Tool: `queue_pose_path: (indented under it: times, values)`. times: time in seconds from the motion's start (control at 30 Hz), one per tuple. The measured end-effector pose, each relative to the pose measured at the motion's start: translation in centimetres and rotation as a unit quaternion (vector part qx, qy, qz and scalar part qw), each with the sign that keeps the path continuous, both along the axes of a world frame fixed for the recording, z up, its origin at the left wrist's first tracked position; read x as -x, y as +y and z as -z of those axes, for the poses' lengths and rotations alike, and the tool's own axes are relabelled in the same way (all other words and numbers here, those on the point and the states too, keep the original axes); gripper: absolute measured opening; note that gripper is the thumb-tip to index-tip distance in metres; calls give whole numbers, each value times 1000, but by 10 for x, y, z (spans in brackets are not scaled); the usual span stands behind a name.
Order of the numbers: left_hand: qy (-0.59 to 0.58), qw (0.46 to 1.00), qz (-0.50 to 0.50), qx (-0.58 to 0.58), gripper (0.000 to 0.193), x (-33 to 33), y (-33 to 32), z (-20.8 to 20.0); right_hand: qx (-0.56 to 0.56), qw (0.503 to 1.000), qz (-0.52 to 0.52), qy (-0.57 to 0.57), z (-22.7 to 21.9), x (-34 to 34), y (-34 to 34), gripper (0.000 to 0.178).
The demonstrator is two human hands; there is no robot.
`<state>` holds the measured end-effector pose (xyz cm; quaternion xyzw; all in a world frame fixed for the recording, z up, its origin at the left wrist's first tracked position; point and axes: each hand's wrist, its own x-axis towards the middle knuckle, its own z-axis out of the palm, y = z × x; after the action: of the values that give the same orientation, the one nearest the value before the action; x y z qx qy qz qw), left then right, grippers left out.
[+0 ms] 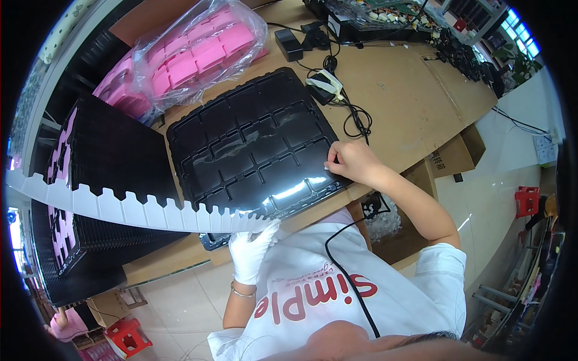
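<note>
My left hand (249, 256), in a white glove, grips one end of a long pale-grey notched strip (138, 213). That strip curves away to the left in front of a stack of black trays, its teeth pointing up. A black plastic tray (241, 171) with raised cross-shaped ribs lies on the cardboard-covered table. At its right edge is my bare right hand (355, 162), fingers curled and pinched together. A tiny pale speck shows at the fingertips; I cannot make out what it is.
Left of the tray stands a tall stack of black trays (120, 168). Behind are pink foam pieces in a clear bag (205, 51). Black adapters (289, 46) and cables lie on the cardboard (397, 90). An opened carton (457, 153) and a red stool (527, 201) are at right.
</note>
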<state>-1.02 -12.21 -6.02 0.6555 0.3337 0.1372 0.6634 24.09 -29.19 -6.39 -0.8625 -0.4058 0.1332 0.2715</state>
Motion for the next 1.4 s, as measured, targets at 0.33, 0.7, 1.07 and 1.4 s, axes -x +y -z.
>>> queue_pose_path:
  times: [0.33,0.7,1.07,1.4]
  values:
    - [4,1000,-9,21,17,1,-1,-2,-67,988,-108,87,2,4,-16,12]
    - [-7,1000,-24,1,18,17,1,6,-119,976,33,179,2,6,-27,10]
    - [5,999,-33,25,17,10,-3,4,-13,1000,-21,9,-4,8,-4,17]
    - [14,997,-30,73,13,9,1,1,4,1000,6,17,-3,7,-2,18]
